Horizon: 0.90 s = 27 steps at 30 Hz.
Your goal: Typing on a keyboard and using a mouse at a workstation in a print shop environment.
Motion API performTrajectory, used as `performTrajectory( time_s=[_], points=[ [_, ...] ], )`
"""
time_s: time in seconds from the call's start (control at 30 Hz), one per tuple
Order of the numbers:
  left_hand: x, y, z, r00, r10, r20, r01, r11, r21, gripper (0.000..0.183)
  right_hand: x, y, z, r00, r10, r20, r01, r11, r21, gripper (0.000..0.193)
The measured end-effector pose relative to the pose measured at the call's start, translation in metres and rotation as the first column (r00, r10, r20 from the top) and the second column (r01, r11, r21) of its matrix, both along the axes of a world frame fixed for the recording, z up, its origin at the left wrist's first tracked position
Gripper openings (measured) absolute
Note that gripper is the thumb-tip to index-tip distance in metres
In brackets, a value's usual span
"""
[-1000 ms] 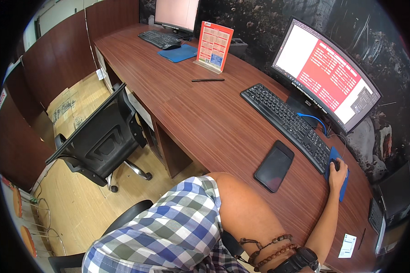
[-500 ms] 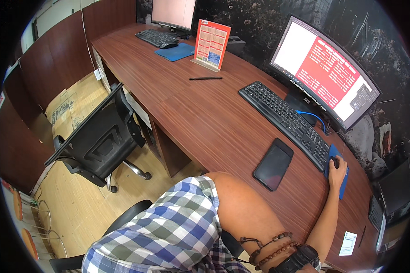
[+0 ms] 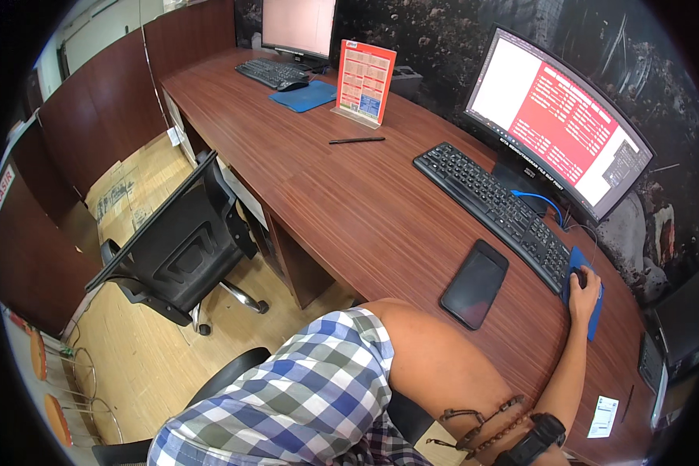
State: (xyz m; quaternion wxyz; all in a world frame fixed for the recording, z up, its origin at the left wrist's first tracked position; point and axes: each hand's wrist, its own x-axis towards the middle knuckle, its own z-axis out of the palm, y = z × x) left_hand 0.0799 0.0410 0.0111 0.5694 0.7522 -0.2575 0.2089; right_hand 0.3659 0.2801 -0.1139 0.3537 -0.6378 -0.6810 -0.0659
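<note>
Hands: R (image 3: 587, 295) curled round mouse (image 3: 578, 276), same as prev.; L unseen, state unclear.

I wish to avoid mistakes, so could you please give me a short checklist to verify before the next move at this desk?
1. Right hand on the black mouse: ok.
2. Blue pad under that hand: ok.
3. Near monitor switched on: ok, its screen is lit.
4. Phone off the pad: ok, it lies apart on the desk.
5. Mouse button pressed or not: cannot tell, the hand hides it.
6. Left hand placement: cannot tell, it is outside the picture.
</note>
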Motion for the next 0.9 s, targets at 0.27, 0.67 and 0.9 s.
performTrajectory(
  time_s=[0.27,0.67,0.9],
  points=[
    [0.003,0.002,0.008,0.996,-0.07,-0.052,0.072,0.997,0.035,0.025,-0.003,-0.004,0.003,0.999,-0.02,-0.027,0.02,1.0,-0.001,0.036],
    [-0.033,0.108,0.014,0.708,0.696,-0.117,-0.7,0.714,0.014,0.031,-0.014,-0.015,0.009,0.995,-0.038,-0.09,0.04,0.999,0.017,0.037],
    [-0.147,0.264,-0.069,-0.454,0.864,0.22,-0.768,-0.504,0.396,0.06,-0.023,-0.02,0.011,0.994,-0.019,-0.108,0.023,0.999,0.035,0.036]
  ],
)
